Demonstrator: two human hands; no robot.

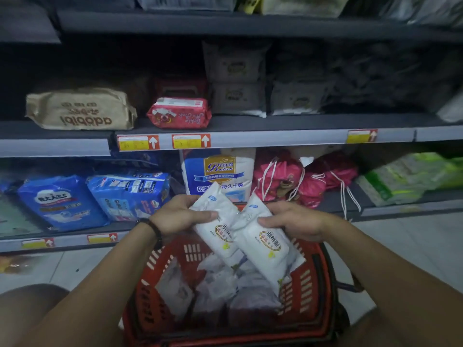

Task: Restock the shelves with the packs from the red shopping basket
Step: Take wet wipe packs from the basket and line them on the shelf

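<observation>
Red slotted plastic shopping basket (pixel 147 304) holds more white packs (pixel 215 284). Above it, left hand (pixel 180 216) grips one gold-labelled white soft pack (pixel 215 236); right hand (pixel 293 221) grips its twin (pixel 265 249), edges overlapping. Brown shelf pack (pixel 80 108) reads "adbibi", upside down.

Glossy white plastic packs (pixel 260 242), slotted red plastic basket (pixel 308 279)

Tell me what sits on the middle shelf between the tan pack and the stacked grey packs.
In the head view, a red pack lies between the tan pack and the stacked grey packs, at the front of the middle shelf.
</observation>
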